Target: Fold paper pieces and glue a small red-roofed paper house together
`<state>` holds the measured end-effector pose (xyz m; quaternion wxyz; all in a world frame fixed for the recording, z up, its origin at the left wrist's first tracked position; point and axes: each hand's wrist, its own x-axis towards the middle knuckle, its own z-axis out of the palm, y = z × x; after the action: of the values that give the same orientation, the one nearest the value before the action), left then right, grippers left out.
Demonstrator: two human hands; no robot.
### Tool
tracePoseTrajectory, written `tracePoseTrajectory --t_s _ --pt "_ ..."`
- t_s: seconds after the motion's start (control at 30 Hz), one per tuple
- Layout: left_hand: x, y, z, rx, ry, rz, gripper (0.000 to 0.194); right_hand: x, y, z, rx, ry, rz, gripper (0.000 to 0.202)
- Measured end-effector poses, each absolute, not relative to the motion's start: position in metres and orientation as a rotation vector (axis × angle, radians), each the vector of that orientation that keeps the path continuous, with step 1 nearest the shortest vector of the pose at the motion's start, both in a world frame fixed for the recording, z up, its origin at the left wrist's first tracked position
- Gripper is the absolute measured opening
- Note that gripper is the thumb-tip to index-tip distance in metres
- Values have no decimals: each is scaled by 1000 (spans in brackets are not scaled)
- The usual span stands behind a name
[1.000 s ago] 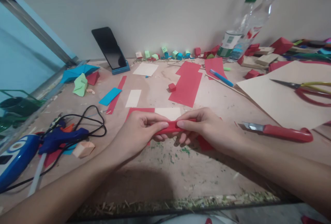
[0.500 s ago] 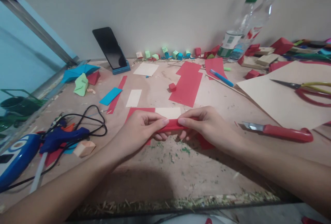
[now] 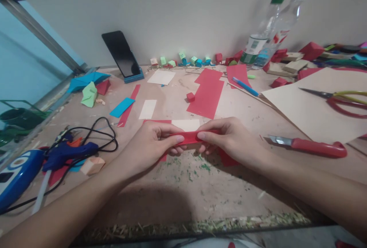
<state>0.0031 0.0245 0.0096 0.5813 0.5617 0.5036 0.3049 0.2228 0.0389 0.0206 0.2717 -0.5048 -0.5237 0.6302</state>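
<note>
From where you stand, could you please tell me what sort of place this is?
Likely a papercraft workbench, judging by the blue glue gun, the scissors on a cream sheet, and the red paper.

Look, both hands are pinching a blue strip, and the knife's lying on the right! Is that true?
Not quite: the strip in the left hand and right hand is red, not blue, as the head view shows. The knife does lie on the right.
</note>
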Motion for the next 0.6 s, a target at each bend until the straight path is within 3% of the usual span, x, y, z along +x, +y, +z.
tracePoseTrajectory --t_s 0.47,0.6 --pt "17 20 5 1397 1215 757 13 217 35 14 -1253 -1352 1837 9" --pt "18 16 10 1386 1213 764 18 219 34 13 -1229 -1429 1780 18"
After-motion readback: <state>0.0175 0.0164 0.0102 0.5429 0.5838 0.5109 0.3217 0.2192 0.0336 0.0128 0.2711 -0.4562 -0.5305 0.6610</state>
